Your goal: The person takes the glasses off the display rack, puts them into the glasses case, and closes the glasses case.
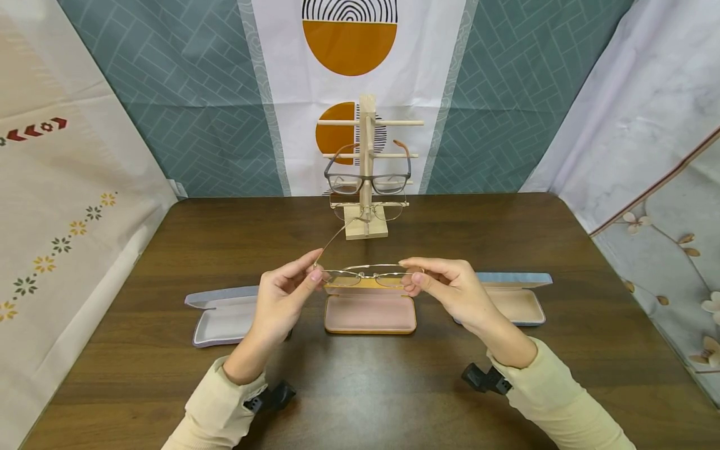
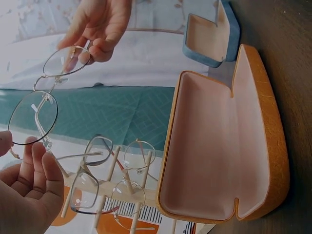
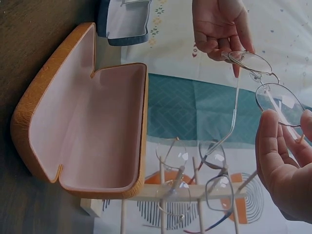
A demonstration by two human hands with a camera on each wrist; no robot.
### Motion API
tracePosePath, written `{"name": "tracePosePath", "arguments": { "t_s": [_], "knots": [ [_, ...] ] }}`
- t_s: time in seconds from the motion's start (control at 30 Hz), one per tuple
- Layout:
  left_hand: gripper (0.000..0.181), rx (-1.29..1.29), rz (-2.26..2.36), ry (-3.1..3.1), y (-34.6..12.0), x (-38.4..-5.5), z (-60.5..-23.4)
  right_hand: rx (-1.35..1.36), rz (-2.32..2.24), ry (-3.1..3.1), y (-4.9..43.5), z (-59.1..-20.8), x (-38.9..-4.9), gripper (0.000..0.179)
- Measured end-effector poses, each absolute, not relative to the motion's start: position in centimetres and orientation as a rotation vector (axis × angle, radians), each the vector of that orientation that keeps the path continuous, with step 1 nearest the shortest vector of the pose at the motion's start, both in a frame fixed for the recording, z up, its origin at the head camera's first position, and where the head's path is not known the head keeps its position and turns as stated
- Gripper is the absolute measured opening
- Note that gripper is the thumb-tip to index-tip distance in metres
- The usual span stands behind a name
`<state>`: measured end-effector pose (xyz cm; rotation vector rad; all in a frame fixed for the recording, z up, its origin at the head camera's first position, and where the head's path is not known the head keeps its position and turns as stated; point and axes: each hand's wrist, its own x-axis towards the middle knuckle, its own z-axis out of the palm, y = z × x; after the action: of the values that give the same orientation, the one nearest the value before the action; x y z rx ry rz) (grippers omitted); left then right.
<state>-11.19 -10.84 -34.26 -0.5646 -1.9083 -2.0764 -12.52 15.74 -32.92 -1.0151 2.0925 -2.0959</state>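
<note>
Thin wire-framed glasses (image 1: 367,275) with clear round lenses are held up between both hands, over the open orange case (image 1: 370,329). My left hand (image 1: 281,297) pinches the left end of the frame near its hinge. My right hand (image 1: 452,290) pinches the right end between thumb and fingers. The left temple arm stretches away toward the stand; the other lies folded across behind the lenses. In the left wrist view the lens (image 2: 33,117) nearer the left hand shows plainly. The case's pink lining faces up, its lid raised at the far side.
Behind the hands stands a wooden glasses stand (image 1: 367,134) with dark-framed glasses (image 1: 368,178) on an upper peg and wire-rimmed glasses (image 1: 388,214) lower down. Open cases flank the orange one: a greyish one (image 1: 225,337) left, a blue one (image 1: 514,279) right.
</note>
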Motion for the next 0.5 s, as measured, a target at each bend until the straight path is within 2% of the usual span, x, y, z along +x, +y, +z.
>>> {"name": "tracePosePath", "arguments": {
  "t_s": [0.5],
  "knots": [
    [0.031, -0.624, -2.076, -1.876, -10.69, -11.27, -34.28, -1.024, -2.093, 2.097, 15.75, -32.82, -12.47, 0.023]
  ]
}}
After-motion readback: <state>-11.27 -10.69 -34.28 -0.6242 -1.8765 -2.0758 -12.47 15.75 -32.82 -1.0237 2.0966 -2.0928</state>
